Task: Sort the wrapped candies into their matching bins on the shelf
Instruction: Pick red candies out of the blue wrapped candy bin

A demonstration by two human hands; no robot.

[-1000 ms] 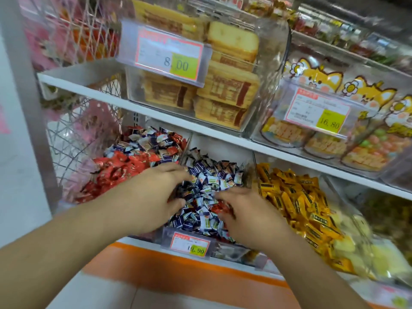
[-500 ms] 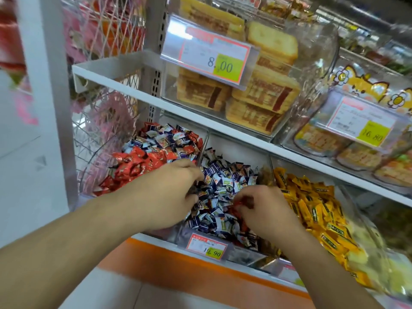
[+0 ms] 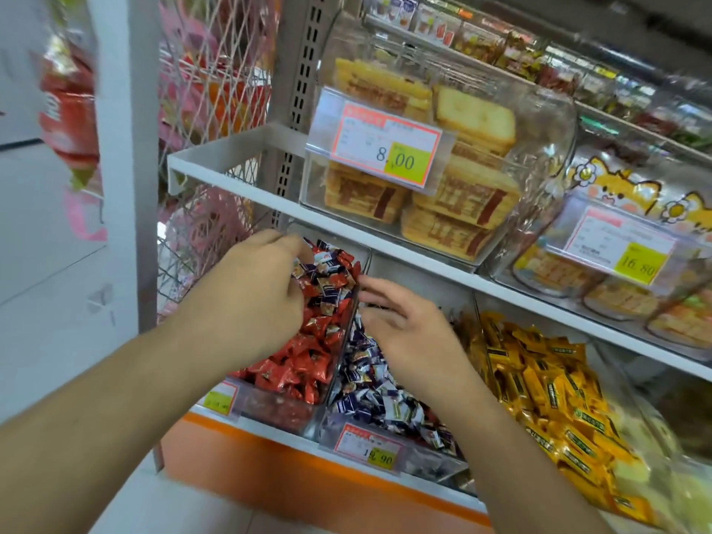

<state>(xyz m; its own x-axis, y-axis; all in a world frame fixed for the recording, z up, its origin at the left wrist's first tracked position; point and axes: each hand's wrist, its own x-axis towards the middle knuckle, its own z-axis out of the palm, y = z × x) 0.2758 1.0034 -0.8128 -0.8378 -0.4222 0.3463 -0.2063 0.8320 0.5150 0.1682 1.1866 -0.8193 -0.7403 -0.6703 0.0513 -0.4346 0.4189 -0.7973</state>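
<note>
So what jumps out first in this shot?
Both hands over the lower shelf: the left hand digs into the bin of red candies, the right hand hovers over the blue-and-white candies. Bright yellow candies fill the bin to the right.

Three clear plastic bins are sitting side by side on the lower shelf. The left bin is holding red wrapped candies, with some dark blue and white ones lying mixed in on top toward the back. The middle bin is holding blue and white wrapped candies, heaped loosely. The bin to the right is brimming with yellow wrapped candies, sloping down toward the shelf's front edge.
</note>
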